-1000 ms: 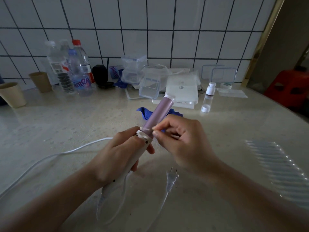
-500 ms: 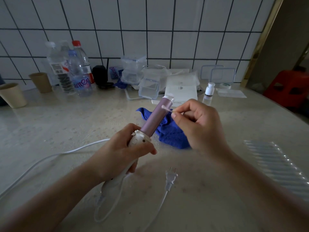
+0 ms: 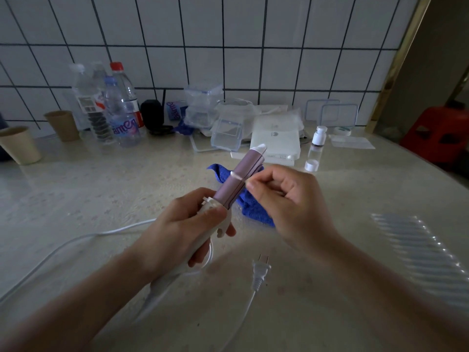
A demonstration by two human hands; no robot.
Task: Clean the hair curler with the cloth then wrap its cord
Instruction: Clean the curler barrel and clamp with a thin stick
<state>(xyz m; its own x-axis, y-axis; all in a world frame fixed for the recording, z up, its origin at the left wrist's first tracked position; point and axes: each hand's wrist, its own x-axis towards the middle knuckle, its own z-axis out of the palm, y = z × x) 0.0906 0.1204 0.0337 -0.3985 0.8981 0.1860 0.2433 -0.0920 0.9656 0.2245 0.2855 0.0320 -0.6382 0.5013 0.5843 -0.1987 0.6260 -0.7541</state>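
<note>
My left hand point(image 3: 182, 232) grips the white handle of the hair curler point(image 3: 243, 174), whose purple barrel points up and away over the table. My right hand point(image 3: 286, 199) pinches a thin white cotton swab point(image 3: 238, 175) and lays its tip across the middle of the barrel. The blue cloth point(image 3: 253, 207) lies crumpled on the table behind the barrel, touched by neither hand. The white cord point(image 3: 83, 237) trails off to the left, and its plug point(image 3: 261, 273) lies on the table below my right wrist.
Along the tiled wall stand water bottles point(image 3: 121, 110), paper cups point(image 3: 20, 146), clear plastic boxes point(image 3: 225, 133), a white device point(image 3: 276, 138) and a small white-capped bottle point(image 3: 317, 138). A ribbed clear plastic sheet point(image 3: 426, 252) lies at the right. A red stool point(image 3: 441, 133) stands beyond the table edge.
My right hand moved the swab from the barrel's base up to near the tip, then back down to the middle. The left hand turned the curler slightly.
</note>
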